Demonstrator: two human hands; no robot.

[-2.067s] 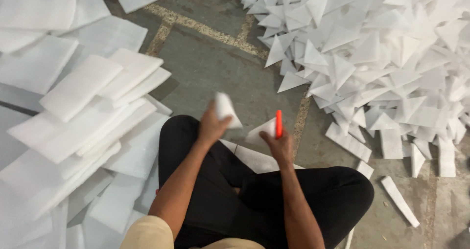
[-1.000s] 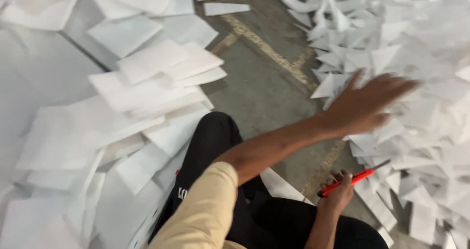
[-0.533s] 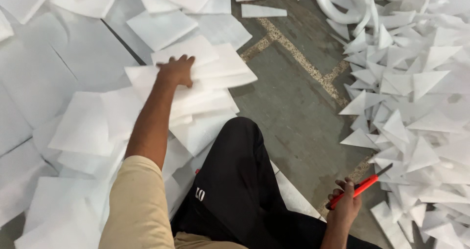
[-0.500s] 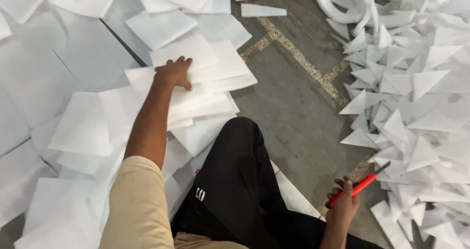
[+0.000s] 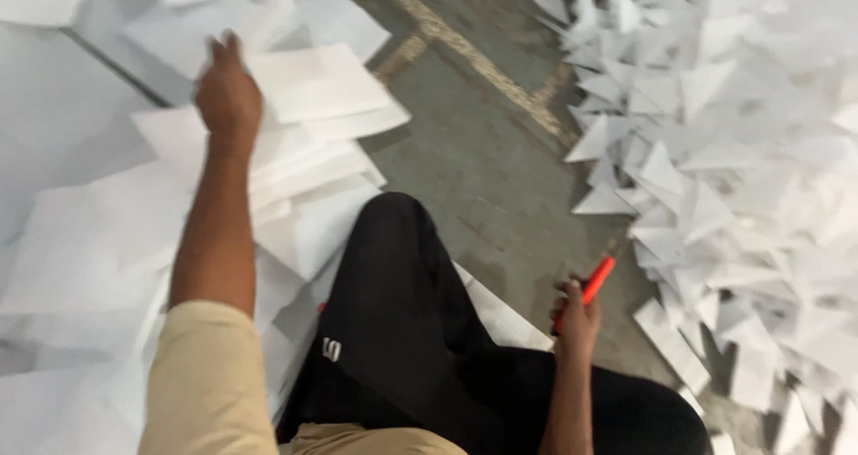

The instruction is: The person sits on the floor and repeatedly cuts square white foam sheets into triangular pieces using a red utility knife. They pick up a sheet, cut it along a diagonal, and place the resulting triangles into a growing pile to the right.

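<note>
While the left hand (image 5: 229, 93) rests with fingers spread on a white sheet (image 5: 313, 84), the right hand (image 5: 576, 316) grips a red cutter (image 5: 588, 287).

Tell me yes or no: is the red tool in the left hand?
No, the red tool is gripped in the right hand; the left hand rests on white sheets.

Workshop floor: bare concrete (image 5: 465, 151), heaps of cut white foam sheets (image 5: 304, 142)

Head camera, looking down (close), floorward
</note>
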